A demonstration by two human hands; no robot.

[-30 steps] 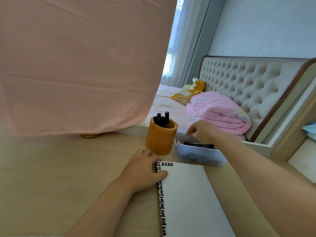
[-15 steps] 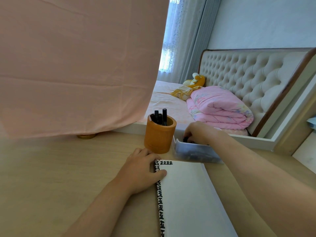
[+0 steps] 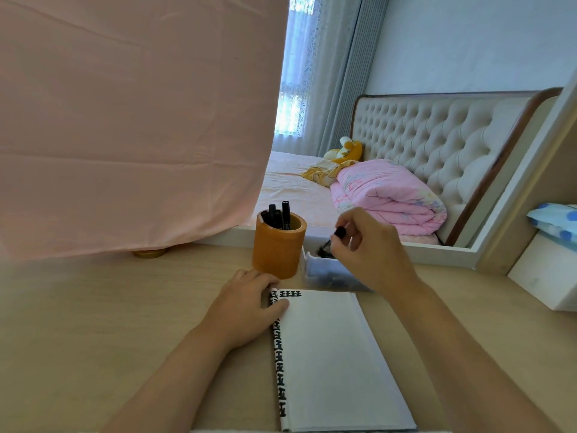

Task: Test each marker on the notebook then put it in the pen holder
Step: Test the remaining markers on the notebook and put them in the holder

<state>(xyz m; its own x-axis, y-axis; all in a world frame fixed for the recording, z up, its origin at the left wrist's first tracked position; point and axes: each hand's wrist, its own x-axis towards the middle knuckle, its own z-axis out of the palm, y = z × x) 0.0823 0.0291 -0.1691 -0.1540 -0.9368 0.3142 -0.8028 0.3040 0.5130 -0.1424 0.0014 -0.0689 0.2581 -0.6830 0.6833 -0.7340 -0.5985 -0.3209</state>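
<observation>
Right hand (image 3: pixel 368 245) pinching black marker (image 3: pixel 335 237) — lower barrel hidden, tray (image 3: pixel 315 270) contents blurred

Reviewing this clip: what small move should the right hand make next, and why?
Probably carry the marker in the right hand over to the notebook for a test stroke: it is pinched just above the clear box, the page is mostly blank, and the left hand rests on its top corner.

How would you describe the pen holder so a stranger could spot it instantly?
On the pale wooden desk, look just past the top left corner of the open white notebook. There stands an orange-brown cylindrical cup with black markers poking out. Unlike the low clear plastic box on its right, it is tall, round and opaque.
</observation>
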